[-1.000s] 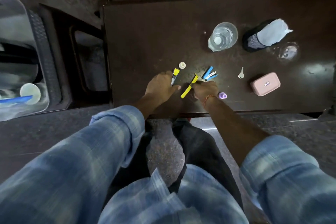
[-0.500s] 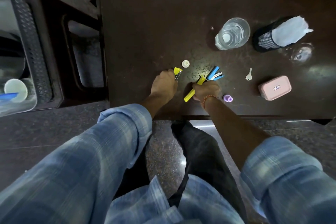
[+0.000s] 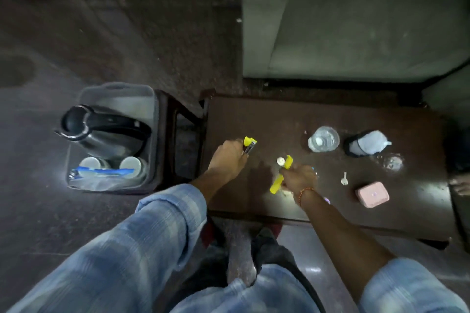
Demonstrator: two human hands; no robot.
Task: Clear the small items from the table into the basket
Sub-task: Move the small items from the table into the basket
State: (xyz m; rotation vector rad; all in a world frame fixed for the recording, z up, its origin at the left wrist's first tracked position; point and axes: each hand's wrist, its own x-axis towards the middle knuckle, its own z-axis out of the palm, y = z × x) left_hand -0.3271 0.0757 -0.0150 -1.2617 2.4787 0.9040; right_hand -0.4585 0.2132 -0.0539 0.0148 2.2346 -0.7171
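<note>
My left hand [image 3: 227,160] is closed around a small yellow-handled metal tool [image 3: 249,144] over the left part of the dark table [image 3: 279,114]. My right hand [image 3: 298,178] grips a long yellow tool [image 3: 281,175] near the table's front middle; a bit of blue shows at its far side, so it may hold more. A small white cap [image 3: 280,161] lies just beyond that tool. A white key [image 3: 344,178] and a pink case [image 3: 372,194] lie to the right. A little purple item [image 3: 327,201] peeks out beside my right forearm. The grey basket [image 3: 114,94] stands left of the table.
A black kettle [image 3: 101,129], cups and a blue item sit inside the basket. A clear glass [image 3: 323,139], a dark mesh holder with white tissue [image 3: 366,143] and another clear glass object [image 3: 390,162] stand at the table's back right. A green sofa [image 3: 356,20] lies beyond.
Both hands have lifted their yellow tools off the table. The blue stapler no longer shows on the table. My view has swung up and left, bringing the whole basket into sight.
</note>
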